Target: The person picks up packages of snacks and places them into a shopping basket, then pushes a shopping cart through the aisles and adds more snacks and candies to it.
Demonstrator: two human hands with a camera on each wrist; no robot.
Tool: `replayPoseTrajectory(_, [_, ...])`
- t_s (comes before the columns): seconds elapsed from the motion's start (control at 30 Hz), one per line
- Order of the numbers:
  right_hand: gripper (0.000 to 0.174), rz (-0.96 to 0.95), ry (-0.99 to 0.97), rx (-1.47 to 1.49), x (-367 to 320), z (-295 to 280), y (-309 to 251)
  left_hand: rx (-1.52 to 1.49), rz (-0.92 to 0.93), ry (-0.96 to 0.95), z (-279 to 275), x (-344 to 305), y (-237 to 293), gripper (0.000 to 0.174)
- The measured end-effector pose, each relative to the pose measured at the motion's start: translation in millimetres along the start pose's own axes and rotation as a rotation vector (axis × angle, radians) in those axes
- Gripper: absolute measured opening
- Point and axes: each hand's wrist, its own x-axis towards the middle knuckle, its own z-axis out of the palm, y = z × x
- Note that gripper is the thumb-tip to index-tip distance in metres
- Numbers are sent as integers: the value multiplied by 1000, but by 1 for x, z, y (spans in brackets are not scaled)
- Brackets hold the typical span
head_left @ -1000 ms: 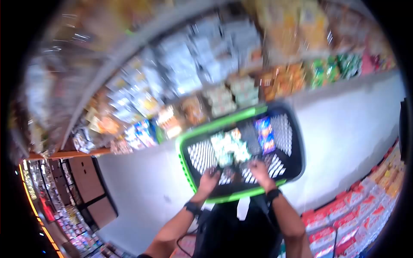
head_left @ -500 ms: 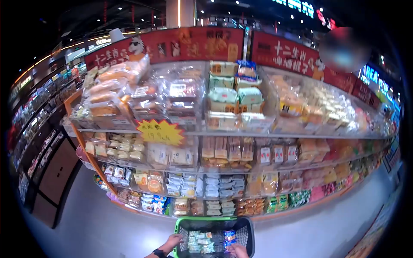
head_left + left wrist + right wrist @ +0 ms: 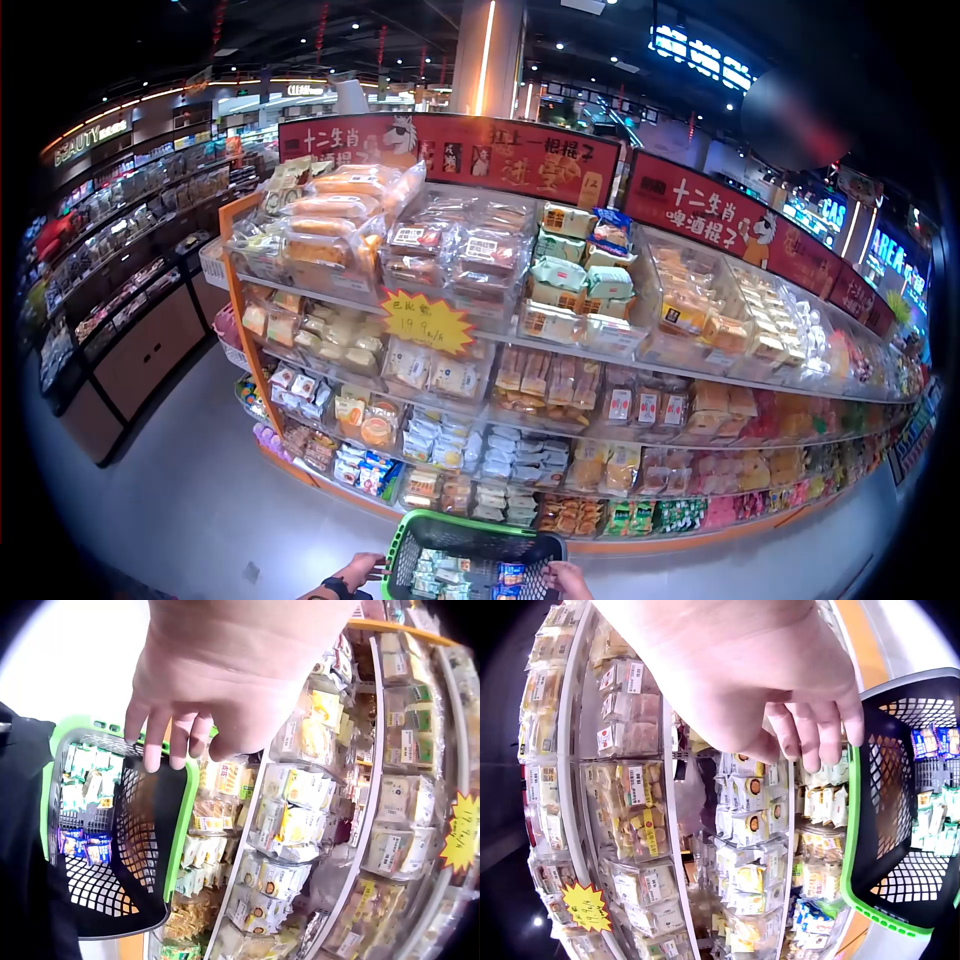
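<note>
A black mesh shopping basket with a green rim (image 3: 440,517) is low in the head view. Pale green and white packets (image 3: 440,574) lie inside, beside blue snack packets (image 3: 509,574). My left hand (image 3: 360,572) is at the basket's left side, its fingertips right at the rim. In the left wrist view, the relaxed fingers of that hand (image 3: 214,682) overlap the basket edge. On the opposite side is my right hand (image 3: 566,579), close to the dark rim. Loosely bent fingers of the right hand (image 3: 780,690) show in the right wrist view, with nothing between them.
A long tiered shelf of packaged breads and cakes (image 3: 450,250) stands in front, with a yellow star price tag (image 3: 428,322). Red banners (image 3: 460,160) top it. Dark shelving with brown cabinets (image 3: 150,370) lines the left, across a pale floor (image 3: 200,500).
The head view has swung up from the basket to the shelf, then turned slightly left. My hands were over the basket's inside and are now apart at its sides.
</note>
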Motion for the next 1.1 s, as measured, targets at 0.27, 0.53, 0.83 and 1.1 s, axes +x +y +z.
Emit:
replayPoseTrajectory(0.27, [12, -139, -26, -222, 7, 35, -76, -78, -13, 93, -13, 23, -28, 30])
replayPoseTrajectory(0.53, [12, -1040, 52, -766, -11, 108, -266, -304, 93, 185, -7, -2, -13, 29])
replayPoseTrajectory(0.83, [13, -1775, 303, -907, -102, 212, -471, -557, 59, 333, -49, -32, -68, 43])
replayPoseTrajectory(1.1, [27, -1008, -16, -1441, -17, 209, -552, -591, -50, 427, -66, -18, -100, 43])
